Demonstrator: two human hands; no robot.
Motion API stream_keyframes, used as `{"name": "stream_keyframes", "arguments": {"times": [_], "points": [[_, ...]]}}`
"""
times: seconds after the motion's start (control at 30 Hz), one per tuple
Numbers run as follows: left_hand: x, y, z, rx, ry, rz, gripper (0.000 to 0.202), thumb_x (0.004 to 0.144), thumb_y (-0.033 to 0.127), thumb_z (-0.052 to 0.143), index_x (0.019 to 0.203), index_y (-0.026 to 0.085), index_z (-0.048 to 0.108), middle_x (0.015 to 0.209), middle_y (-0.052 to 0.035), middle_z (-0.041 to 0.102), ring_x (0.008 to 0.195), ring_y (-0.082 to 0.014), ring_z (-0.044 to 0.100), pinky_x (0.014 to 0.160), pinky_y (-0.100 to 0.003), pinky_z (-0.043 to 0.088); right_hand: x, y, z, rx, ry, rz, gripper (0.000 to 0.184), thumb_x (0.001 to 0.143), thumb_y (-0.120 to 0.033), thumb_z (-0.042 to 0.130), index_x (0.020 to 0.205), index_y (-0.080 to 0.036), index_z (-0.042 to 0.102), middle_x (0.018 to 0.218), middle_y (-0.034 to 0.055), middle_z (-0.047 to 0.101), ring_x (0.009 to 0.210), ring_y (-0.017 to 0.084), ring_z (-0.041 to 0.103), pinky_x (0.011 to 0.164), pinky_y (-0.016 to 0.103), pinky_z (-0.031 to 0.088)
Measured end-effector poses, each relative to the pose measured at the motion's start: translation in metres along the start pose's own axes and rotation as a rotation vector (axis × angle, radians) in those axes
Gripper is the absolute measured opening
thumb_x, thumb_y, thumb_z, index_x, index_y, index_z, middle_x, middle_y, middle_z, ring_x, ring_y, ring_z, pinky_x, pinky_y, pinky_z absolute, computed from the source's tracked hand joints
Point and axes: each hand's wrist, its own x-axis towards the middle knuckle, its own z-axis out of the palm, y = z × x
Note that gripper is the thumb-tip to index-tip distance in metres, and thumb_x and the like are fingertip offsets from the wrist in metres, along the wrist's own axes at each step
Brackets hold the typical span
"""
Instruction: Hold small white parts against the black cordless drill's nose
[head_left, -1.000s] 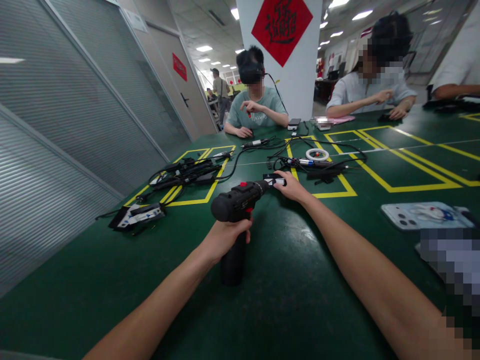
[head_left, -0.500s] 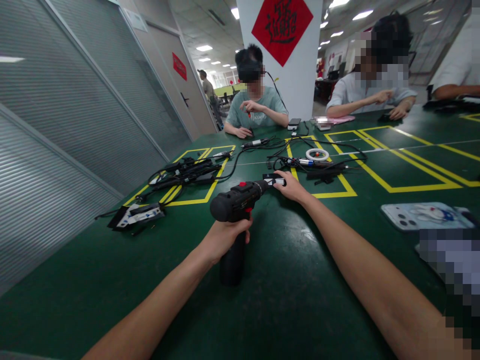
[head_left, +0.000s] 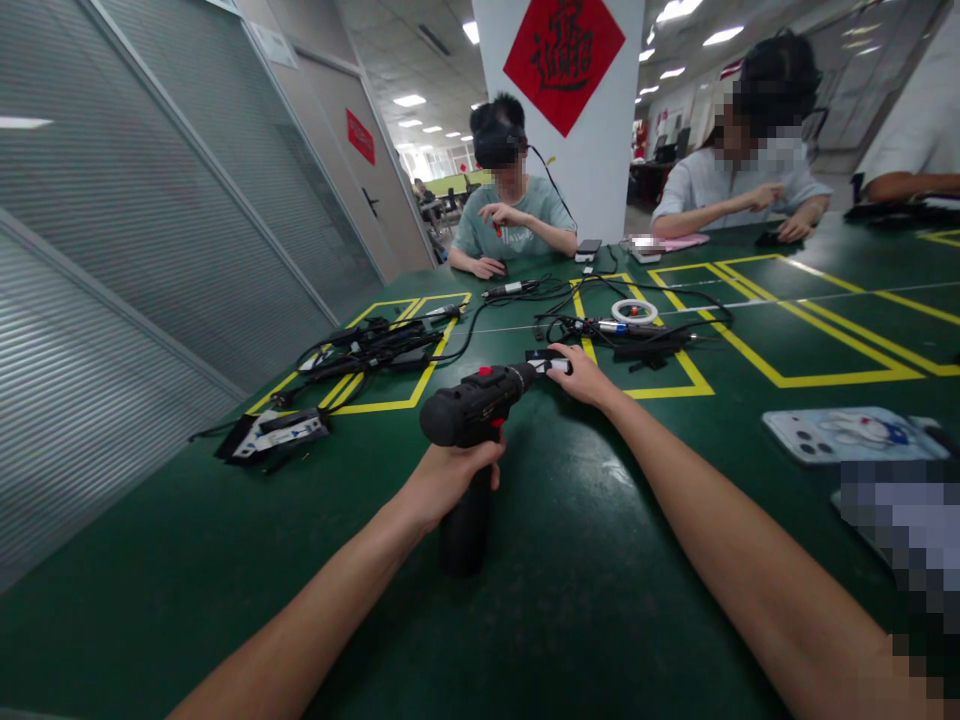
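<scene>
My left hand [head_left: 459,478] is wrapped round the grip of a black cordless drill [head_left: 471,405] with red buttons. The drill lies level, its chuck pointing away and slightly right. Right at the chuck's front is a small black-and-white piece [head_left: 546,363], pinched in the fingers of my right hand [head_left: 581,375]. Whether the drill's tip touches that piece, I cannot tell; the tip is too small to make out. Both hands are above the middle of the green table [head_left: 540,560].
Black cables [head_left: 375,345] lie bundled at the left, near a black-and-white packet [head_left: 277,435]. A white ring [head_left: 634,312], more cables and a soldering-iron-like tool [head_left: 611,326] lie beyond my right hand. A phone [head_left: 847,435] rests at right. Co-workers sit across the table.
My hands, the drill and the small piece hold almost the same place. In the far background, a standing person has gone from sight behind the door side.
</scene>
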Motion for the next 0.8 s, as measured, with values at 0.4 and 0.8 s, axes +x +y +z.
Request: {"name": "stream_keyframes", "arguments": {"times": [0.4,0.8], "points": [[-0.003,0.012,0.004,0.0,0.011,-0.029,0.013,0.074,0.026,0.058,0.083,0.015,0.06,0.059,0.0007,0.057,0.053,-0.015,0.054,0.056,-0.026,0.038,-0.001,-0.001,-0.001,-0.01,0.002,-0.001,0.051,0.082,-0.032,0.059,0.131,-0.022,0.05,0.117,0.0091,0.051,0.107,0.022,0.054,0.1,0.037,0.041],[0.0,0.005,0.003,-0.055,0.007,0.008,0.013,0.075,0.025,0.059,0.083,0.015,0.059,0.074,0.0001,0.058,0.054,-0.0128,0.055,0.058,-0.027,0.04,0.0,-0.001,0.0,-0.015,0.012,-0.012,0.051,0.081,-0.032,0.059,0.131,-0.021,0.05,0.116,0.009,0.051,0.105,0.022,0.055,0.099,0.037,0.041]]}}
